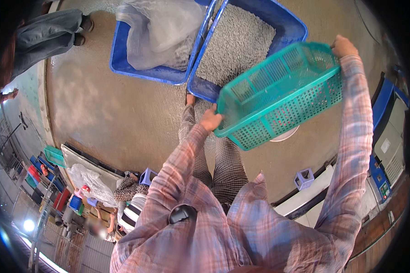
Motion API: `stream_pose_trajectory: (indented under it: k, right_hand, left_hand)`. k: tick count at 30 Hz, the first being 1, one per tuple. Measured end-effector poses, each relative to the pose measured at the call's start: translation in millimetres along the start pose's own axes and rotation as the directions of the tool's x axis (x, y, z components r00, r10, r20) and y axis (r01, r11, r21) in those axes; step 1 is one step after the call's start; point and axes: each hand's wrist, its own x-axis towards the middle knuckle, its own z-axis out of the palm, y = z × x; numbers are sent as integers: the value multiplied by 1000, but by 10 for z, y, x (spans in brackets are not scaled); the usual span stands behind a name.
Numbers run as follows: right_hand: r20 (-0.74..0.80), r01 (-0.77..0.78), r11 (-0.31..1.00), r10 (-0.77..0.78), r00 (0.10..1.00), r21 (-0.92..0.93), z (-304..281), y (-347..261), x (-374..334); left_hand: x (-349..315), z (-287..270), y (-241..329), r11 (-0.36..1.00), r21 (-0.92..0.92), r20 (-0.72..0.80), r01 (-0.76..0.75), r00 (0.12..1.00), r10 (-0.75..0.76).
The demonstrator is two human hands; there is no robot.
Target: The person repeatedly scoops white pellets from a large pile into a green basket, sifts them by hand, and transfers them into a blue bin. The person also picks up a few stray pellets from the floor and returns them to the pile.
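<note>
Left hand: the left hand [211, 119] grips the near-left rim of the green basket [280, 93].
Right hand: the right hand [343, 46] clasps the far-right corner.
Basket: tilted, held in the air between both hands, at 1 o'clock from the person's legs.
Beyond, 12 o'clock: a blue tub [289, 25] of small grey pieces, partly hidden by the basket.
At 11 o'clock: a second blue tub [118, 54] lined with a clear plastic sheet [157, 29].
Floor: a white stool [304, 178] at 4 o'clock.

perforated teal plastic basket [280, 93]; glossy blue plastic tubs [287, 27]; wet rough floor [114, 109]
</note>
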Motion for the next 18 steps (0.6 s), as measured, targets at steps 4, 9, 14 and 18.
stream_pose_trajectory:
  k: [4, 9, 14, 18]
  right_hand:
    - [55, 200, 976, -196, 979, -86, 603, 191, 110]
    - [-23, 41, 997, -39, 999, 68, 792, 868, 626]
    - [-4, -116, 991, 117, 993, 67, 805, 595, -442]
    - [-59, -129, 977, 141, 988, 170, 267, 599, -1295]
  left_hand:
    - [322, -95, -71, 958, 287, 53, -12, 999, -3]
    - [798, -548, 142, 968, 233, 20, -95, 996, 93]
    - [620, -492, 258, 835, 537, 54, -117, 993, 105]
    - [159, -600, 109, 985, 23, 0, -173, 985, 173]
